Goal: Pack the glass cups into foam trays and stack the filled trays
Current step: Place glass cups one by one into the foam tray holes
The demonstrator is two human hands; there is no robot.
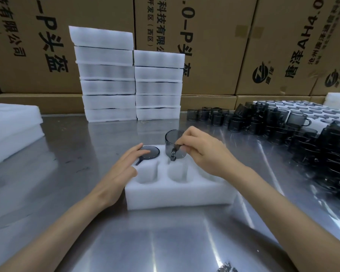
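A white foam tray [177, 195] with round pockets lies on the steel table in front of me. One smoky glass cup [152, 152] sits sunk in the far-left pocket, and my left hand [126, 165] rests on it with straight fingers. My right hand [202, 152] pinches the rim, above the handle, of a second smoky cup [172, 143], which stands partly in the far-middle pocket. The near pockets hold nothing. Many loose smoky cups [263, 122] are piled at the right.
Two stacks of filled foam trays [106, 75] [158, 85] stand at the back of the steel table [67, 173]. Foam sheets [12, 124] lie at the left edge. Another foam sheet with cups [312, 112] lies at the right. Cardboard boxes [214, 36] form the back wall.
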